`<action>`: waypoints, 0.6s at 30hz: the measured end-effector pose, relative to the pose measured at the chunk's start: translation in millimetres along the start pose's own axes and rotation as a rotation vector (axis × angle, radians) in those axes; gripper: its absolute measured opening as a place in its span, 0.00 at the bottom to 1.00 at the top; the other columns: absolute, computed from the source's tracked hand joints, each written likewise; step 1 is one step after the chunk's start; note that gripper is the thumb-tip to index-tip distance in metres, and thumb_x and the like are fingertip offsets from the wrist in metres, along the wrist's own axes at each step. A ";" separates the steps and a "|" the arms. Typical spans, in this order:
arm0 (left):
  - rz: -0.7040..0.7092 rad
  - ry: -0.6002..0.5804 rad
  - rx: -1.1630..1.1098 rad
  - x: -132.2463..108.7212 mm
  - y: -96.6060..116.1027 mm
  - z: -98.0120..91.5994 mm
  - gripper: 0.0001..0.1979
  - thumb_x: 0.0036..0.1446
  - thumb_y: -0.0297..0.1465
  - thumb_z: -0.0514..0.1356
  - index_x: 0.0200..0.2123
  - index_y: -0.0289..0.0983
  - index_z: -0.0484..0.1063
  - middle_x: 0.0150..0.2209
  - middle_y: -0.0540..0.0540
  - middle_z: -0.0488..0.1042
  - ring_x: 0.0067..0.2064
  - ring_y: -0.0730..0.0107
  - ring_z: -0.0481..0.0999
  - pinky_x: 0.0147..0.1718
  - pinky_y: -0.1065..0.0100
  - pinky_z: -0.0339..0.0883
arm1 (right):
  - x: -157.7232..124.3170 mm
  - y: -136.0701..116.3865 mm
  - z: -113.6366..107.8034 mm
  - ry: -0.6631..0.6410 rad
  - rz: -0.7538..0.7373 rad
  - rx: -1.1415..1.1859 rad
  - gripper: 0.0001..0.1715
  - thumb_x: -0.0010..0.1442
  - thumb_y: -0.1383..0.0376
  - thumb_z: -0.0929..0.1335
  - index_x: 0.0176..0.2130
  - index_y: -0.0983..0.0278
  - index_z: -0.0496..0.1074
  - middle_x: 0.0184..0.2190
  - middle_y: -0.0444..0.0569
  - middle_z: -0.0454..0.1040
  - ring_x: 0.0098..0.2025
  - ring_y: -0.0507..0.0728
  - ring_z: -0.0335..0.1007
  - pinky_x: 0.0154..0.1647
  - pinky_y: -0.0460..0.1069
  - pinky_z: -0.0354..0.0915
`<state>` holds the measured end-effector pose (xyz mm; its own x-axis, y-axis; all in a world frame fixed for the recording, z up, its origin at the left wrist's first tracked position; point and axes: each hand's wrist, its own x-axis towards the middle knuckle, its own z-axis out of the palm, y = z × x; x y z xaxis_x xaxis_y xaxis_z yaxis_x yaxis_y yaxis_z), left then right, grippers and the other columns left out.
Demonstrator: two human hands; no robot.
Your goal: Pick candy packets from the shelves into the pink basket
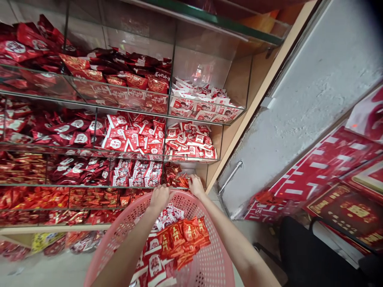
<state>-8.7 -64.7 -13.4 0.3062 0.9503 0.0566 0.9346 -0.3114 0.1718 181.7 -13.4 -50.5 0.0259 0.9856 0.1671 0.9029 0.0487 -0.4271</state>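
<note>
My left hand reaches over the far rim of a pink plastic basket, back of the hand up. Its fingertips lie by the lower shelf front, and what they touch is hidden. My right hand is inside the right-hand lower compartment, its fingers curled against the side of some shiny red candy packets. Inside the basket lie orange-red packets with gold lettering, red-and-white packets and small white-and-red packets. My forearms pass above the basket on either side of these packets.
Glass-fronted shelves hold red packets sorted by compartment. A wooden side panel bounds them on the right, beside a grey wall. A black chair and red printed goods stand at right. Bagged goods lie under the shelves.
</note>
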 end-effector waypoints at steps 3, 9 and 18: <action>-0.019 -0.015 0.005 0.0 2.3 -0.9 0.22 0.61 0.42 0.46 0.50 0.38 0.70 0.42 0.38 0.74 0.46 0.58 0.71 0.44 0.62 0.61 | 13.4 -7.4 -1.2 -0.072 -0.005 -0.033 0.17 0.59 0.60 0.63 0.46 0.63 0.70 0.46 0.54 0.70 0.49 0.59 0.63 0.47 0.50 0.59; -0.022 0.007 0.007 -0.6 1.3 0.6 0.23 0.61 0.43 0.45 0.49 0.38 0.71 0.41 0.39 0.74 0.45 0.59 0.72 0.44 0.62 0.62 | 29.1 -19.6 6.3 -0.194 -0.002 -0.087 0.21 0.52 0.58 0.69 0.45 0.63 0.72 0.47 0.56 0.70 0.51 0.63 0.64 0.44 0.52 0.61; -0.023 0.003 -0.001 -0.6 2.2 -0.9 0.21 0.61 0.41 0.47 0.48 0.38 0.72 0.42 0.39 0.74 0.45 0.59 0.72 0.44 0.62 0.61 | 26.0 2.7 -4.1 -0.245 -0.032 -0.117 0.17 0.55 0.69 0.66 0.45 0.58 0.73 0.45 0.49 0.74 0.48 0.57 0.68 0.45 0.47 0.61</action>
<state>-7.0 -66.0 -12.2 0.2839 0.9572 0.0557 0.9414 -0.2893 0.1736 186.5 11.7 -43.6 -0.0953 0.9943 -0.0471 0.9453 0.0756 -0.3173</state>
